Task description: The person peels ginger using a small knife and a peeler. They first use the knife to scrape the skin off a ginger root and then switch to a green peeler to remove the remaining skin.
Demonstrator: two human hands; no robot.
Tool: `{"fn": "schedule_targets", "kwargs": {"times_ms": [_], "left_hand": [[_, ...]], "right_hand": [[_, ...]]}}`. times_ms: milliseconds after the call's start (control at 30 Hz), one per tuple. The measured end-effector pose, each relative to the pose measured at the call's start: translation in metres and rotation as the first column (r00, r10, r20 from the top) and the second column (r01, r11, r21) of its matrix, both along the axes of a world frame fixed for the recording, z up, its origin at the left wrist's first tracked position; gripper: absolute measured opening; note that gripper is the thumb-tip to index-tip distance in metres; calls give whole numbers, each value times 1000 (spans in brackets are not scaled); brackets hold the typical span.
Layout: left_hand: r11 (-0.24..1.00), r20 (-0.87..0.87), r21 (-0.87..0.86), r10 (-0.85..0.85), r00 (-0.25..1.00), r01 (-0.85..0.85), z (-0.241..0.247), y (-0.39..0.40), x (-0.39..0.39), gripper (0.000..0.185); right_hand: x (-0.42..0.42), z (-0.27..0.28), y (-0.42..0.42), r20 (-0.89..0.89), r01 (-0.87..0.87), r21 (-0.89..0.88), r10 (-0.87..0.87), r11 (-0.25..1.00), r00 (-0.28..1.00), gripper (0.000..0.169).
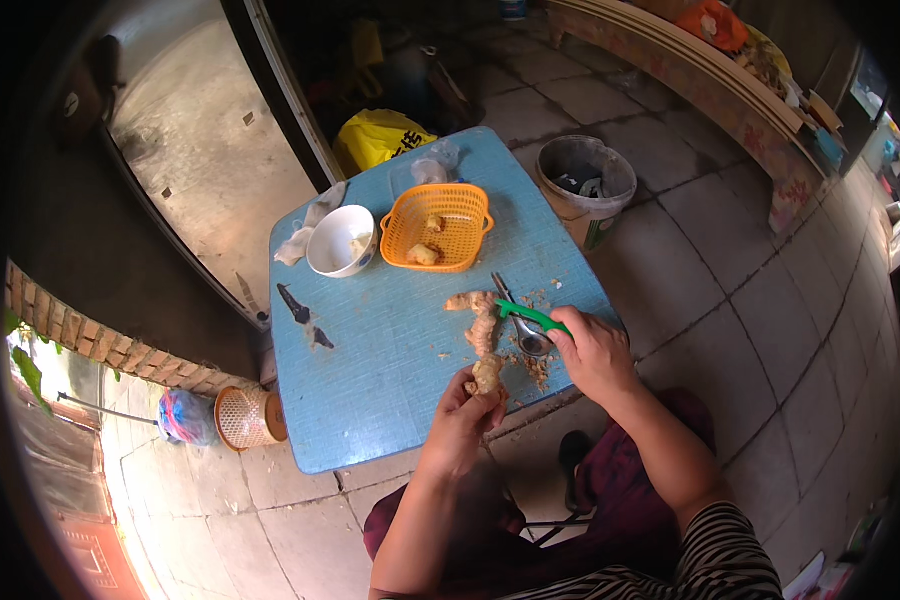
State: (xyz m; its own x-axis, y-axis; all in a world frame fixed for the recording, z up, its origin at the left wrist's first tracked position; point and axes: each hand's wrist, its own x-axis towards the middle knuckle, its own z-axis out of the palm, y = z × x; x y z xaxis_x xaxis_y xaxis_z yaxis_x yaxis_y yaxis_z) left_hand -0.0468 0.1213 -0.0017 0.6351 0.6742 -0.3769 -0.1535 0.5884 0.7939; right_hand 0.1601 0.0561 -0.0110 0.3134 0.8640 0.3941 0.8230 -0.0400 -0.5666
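Observation:
My left hand [469, 409] grips the lower end of a long, knobbly ginger root [483, 334] above the near edge of a blue table [375, 375]. In my right hand [591, 352] is a green-handled peeler [532, 313], its head at the root's upper part. A metal spoon [529, 334] lies on the table beside the root, partly behind the peeler, with brown peel scraps [538, 371] around it. Farther back, an orange plastic basket [457, 259] holds ginger pieces [423, 255]. Left of it, a white bowl [334, 240] contains something pale.
Crumpled plastic bags [297, 244] lie at the table's left rim, and a clear bag [431, 166] at its far end. A bucket [589, 187] stands on the tiled floor to the right. A yellow bag [379, 139] sits behind the table, a woven-look basket [247, 420] to its left.

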Motion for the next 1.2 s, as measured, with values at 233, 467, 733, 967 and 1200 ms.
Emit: {"fn": "schedule_targets", "kwargs": {"times_ms": [233, 467, 733, 967, 1200], "left_hand": [[996, -57, 88, -24, 998, 29, -8, 1, -3, 22], [996, -47, 81, 40, 998, -36, -8, -2, 2, 21], [994, -30, 97, 61, 998, -58, -6, -4, 3, 25], [990, 186, -98, 115, 976, -98, -8, 0, 2, 24], [993, 189, -58, 108, 976, -99, -5, -5, 6, 27]], "right_hand": [[-24, 1, -2, -77, -254, 75, 260, 964, 963, 19], [-38, 3, -2, 6, -226, 76, 227, 971, 974, 20], [-19, 8, -5, -130, -90, -47, 84, 995, 988, 17], [-40, 6, -7, -148, -291, 120, 307, 949, 940, 22], [-28, 5, -4, -23, -251, 164, 258, 954, 966, 24]]}}
